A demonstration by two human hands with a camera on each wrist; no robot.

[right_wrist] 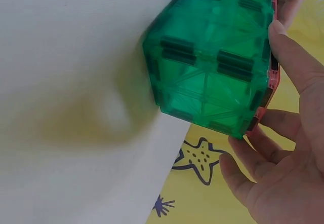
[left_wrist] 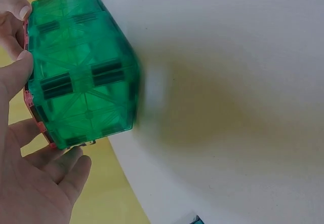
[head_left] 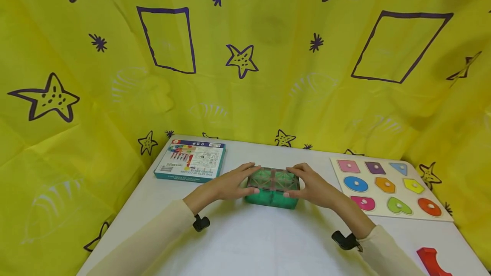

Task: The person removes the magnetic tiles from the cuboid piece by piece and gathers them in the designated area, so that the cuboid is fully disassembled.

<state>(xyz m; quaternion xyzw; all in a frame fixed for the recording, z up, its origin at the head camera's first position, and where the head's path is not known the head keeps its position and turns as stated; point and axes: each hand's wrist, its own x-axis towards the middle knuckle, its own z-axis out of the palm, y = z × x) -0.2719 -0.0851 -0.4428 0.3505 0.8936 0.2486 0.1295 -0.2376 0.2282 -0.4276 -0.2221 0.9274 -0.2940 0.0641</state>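
Note:
A box of translucent green magnetic tiles (head_left: 271, 199) stands on the white table, topped by red-edged tiles (left_wrist: 28, 98). My left hand (head_left: 232, 183) holds its left end, thumb at the near top edge and fingers at the far side. Mirroring it, my right hand (head_left: 315, 187) grips the right end, thumb on the near edge. In the left wrist view the thumb presses along the red rim while the other fingers reach round the end. The right wrist view shows the same hold, with the little finger apart from the tiles.
A boxed bead set (head_left: 190, 161) lies at the back left. On the right is a shape puzzle board (head_left: 370, 194) with knobbed pieces. A red arched block (head_left: 431, 261) sits near the front right. Yellow patterned cloth (head_left: 245, 97) hangs behind the table.

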